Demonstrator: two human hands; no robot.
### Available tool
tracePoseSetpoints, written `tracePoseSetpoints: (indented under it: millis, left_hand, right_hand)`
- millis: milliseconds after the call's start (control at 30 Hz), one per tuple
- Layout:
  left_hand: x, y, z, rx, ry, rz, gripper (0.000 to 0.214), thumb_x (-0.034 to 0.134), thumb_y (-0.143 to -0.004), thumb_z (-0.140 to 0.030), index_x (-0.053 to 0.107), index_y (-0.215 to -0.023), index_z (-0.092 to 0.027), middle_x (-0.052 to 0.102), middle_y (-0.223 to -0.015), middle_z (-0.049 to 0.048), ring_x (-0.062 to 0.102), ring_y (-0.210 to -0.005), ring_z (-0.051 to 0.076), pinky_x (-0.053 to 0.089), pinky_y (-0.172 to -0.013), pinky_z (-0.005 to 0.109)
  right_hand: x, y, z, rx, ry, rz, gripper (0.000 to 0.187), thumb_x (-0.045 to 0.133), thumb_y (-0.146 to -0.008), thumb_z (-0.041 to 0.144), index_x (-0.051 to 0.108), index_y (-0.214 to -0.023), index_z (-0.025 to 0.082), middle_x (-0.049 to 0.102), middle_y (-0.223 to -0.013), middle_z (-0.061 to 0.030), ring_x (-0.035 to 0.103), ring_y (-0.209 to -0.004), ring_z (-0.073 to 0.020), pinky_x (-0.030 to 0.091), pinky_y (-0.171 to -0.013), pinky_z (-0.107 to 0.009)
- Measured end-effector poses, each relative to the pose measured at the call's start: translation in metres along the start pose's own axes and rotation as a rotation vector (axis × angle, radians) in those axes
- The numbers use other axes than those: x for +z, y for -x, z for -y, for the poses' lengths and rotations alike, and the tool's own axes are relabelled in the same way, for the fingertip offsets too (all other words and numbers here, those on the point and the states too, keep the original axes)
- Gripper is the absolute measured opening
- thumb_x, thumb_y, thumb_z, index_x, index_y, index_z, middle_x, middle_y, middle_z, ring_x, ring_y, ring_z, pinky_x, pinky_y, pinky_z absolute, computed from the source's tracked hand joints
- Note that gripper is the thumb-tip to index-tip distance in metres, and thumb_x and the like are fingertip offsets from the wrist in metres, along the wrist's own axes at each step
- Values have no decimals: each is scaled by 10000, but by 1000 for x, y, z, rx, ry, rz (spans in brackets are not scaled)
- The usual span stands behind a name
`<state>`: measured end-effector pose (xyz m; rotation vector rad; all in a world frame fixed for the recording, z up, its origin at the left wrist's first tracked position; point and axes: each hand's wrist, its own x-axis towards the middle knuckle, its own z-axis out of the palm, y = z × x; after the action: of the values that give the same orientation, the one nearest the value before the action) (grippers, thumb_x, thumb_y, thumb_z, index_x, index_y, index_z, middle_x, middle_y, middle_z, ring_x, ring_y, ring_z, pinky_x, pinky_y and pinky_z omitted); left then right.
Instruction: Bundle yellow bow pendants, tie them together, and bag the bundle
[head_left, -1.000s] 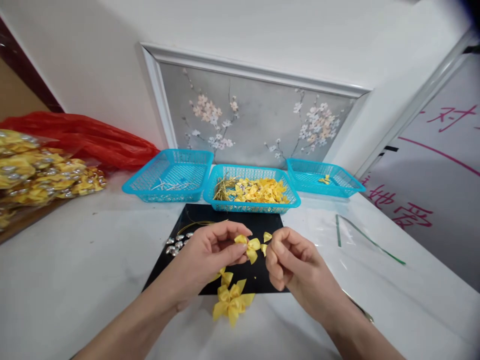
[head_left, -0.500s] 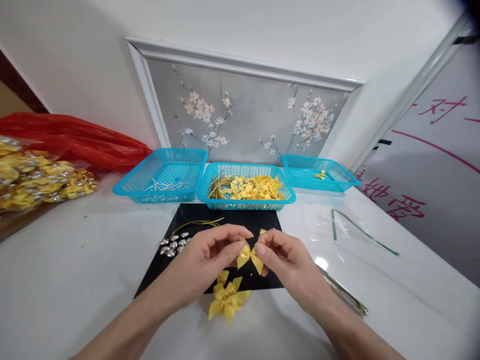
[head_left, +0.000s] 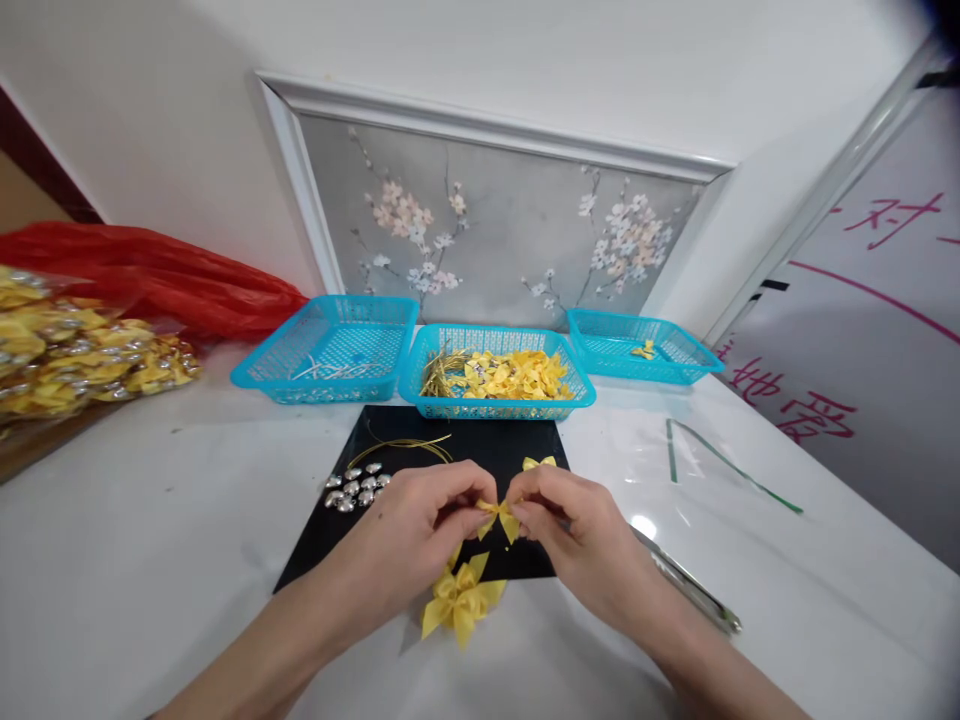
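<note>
My left hand [head_left: 420,525] and my right hand [head_left: 571,530] meet over the black mat [head_left: 390,445], both pinching one small yellow ribbon bow [head_left: 498,517] between their fingertips. A larger finished yellow bow [head_left: 459,600] lies just below on the mat's front edge. Another small yellow bow [head_left: 538,463] rests on the mat beyond my right hand. Several silver heart beads [head_left: 354,490] and a loop of gold wire [head_left: 405,445] lie on the mat's left part.
Three blue baskets stand behind the mat: the left one [head_left: 330,352] nearly bare, the middle one [head_left: 498,378] full of yellow bows, the right one [head_left: 639,348] with one bow. Bagged yellow bows [head_left: 75,360] and red plastic [head_left: 150,270] lie far left. Metal tweezers [head_left: 686,580] rest right.
My right hand has closed in on the bow that my left hand held, and both hands have dropped lower over the mat, pinching it together.
</note>
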<state>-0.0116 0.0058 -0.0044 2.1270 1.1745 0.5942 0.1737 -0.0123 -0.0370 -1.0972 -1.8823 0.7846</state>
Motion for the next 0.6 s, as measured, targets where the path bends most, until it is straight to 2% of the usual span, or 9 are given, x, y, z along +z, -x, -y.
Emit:
tracePoseSetpoints:
  millis: [333, 600]
  left_hand:
    - [5, -3, 6, 2, -100, 16, 115, 487, -798, -143, 507, -706, -209, 504, -605, -81, 449, -569, 86, 301, -540, 225]
    - [9, -2, 7, -31, -57, 45, 143, 462, -750, -94, 508, -671, -204, 521, -598, -73, 451, -557, 93, 303, -536, 230]
  right_hand:
    - [6, -2, -3, 14, 137, 17, 170, 499, -823, 39, 517, -736, 184, 545, -695, 41, 485, -639, -91, 345, -601, -191]
    - [8, 0, -7, -21, 153, 43, 180, 486, -834, 40, 485, -731, 188, 519, -690, 39, 467, -624, -92, 327, -584, -194]
